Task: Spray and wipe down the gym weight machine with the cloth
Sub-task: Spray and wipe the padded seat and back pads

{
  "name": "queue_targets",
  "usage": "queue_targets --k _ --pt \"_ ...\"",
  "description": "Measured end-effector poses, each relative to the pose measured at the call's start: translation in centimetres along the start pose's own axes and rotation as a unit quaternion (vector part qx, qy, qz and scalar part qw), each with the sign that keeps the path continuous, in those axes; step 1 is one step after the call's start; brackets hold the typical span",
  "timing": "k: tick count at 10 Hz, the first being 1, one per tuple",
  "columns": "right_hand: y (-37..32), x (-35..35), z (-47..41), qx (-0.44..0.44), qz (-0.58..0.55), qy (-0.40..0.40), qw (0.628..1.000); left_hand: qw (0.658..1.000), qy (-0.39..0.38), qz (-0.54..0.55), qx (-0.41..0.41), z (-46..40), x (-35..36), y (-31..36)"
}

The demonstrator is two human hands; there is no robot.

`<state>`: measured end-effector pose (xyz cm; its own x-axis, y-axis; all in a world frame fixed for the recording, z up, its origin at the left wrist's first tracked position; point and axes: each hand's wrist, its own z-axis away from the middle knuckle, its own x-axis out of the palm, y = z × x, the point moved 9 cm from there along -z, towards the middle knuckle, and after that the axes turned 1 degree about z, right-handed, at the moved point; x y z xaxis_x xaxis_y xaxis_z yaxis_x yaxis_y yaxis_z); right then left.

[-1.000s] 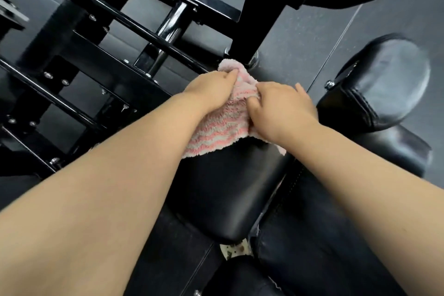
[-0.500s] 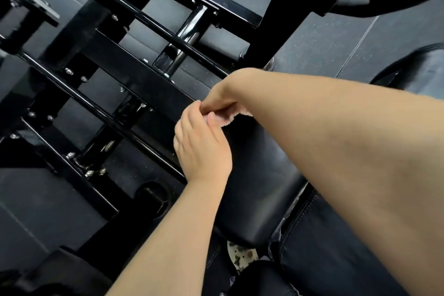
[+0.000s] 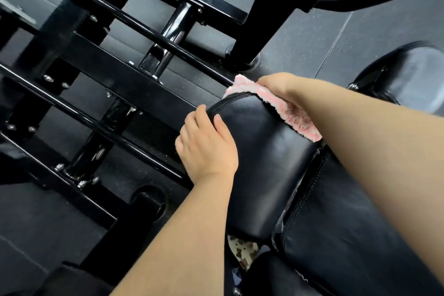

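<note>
A black padded cushion (image 3: pixel 259 151) of the weight machine fills the middle of the head view. A pink and white fluffy cloth (image 3: pixel 271 101) lies draped over the cushion's far right edge. My right hand (image 3: pixel 281 84) lies on top of the cloth at that edge; its fingers are hidden past the edge. My left hand (image 3: pixel 206 146) rests on the cushion's left side, thumb on the top face and fingers curled around the rim. No spray bottle is in view.
The black steel frame (image 3: pixel 101 79) of bars and bolted plates runs across the left. A thick upright post (image 3: pixel 262 21) stands beyond the cushion. A round black roller pad (image 3: pixel 408 79) sits at the right. Another black seat pad (image 3: pixel 348 235) lies below the cushion.
My right hand carried the cloth from the cushion's left side to its far right edge. My left hand let go of the cloth and now holds the cushion's left rim.
</note>
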<state>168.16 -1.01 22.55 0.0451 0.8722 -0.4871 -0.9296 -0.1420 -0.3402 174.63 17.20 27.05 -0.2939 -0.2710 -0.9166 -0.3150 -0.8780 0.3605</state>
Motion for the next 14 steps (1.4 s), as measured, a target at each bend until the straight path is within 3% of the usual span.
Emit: queue_targets --k 2,3,5,6,7,8,9,10,11,12,13,14 --pt "2.8 0.3 6.1 -0.079 0.076 0.263 0.959 1.0 0.007 -0.006 0.012 0.0 -0.1 0.3" --pt "0.6 4.3 8.8 -0.093 0.152 0.274 0.945 1.0 0.017 0.007 0.009 0.0 -0.2 0.1" --pt "-6.2 3.5 5.3 -0.176 0.311 0.164 0.919 1.0 0.02 0.009 0.0 0.0 -0.3 0.1" --pt "-6.7 3.1 2.6 -0.133 0.307 0.05 0.941 1.0 0.011 0.0 -0.001 0.0 -0.2 0.0" --pt "-4.6 5.4 1.7 -0.03 0.094 -0.218 0.971 1.0 0.009 -0.01 0.002 0.0 0.0 0.1" --pt "-3.7 5.0 2.0 -0.057 -0.019 -0.245 0.968 1.0 0.009 -0.008 0.001 0.0 0.0 0.0" --pt "-1.2 4.0 0.9 -0.076 -0.036 -0.217 0.973 1.0 0.006 -0.01 0.002 0.0 -0.1 0.1" --pt "2.4 3.6 0.6 0.061 -0.119 -0.185 0.974 1.0 0.001 -0.008 -0.003 0.0 0.0 0.0" --pt "4.2 3.9 0.7 -0.043 0.304 -0.139 0.941 1.0 -0.006 -0.005 -0.006 0.1 0.0 -0.1" --pt "6.9 1.3 0.0 0.146 -0.082 -0.015 0.986 1.0 -0.006 0.001 -0.011 0.1 -0.1 0.1" --pt "9.5 -0.4 0.8 0.168 -0.252 0.182 0.936 1.0 0.002 -0.009 0.0 0.2 -0.6 0.5" --pt "9.7 1.7 4.1 0.105 -0.187 0.319 0.923 1.0 -0.001 -0.01 -0.004 0.2 -0.7 0.5"
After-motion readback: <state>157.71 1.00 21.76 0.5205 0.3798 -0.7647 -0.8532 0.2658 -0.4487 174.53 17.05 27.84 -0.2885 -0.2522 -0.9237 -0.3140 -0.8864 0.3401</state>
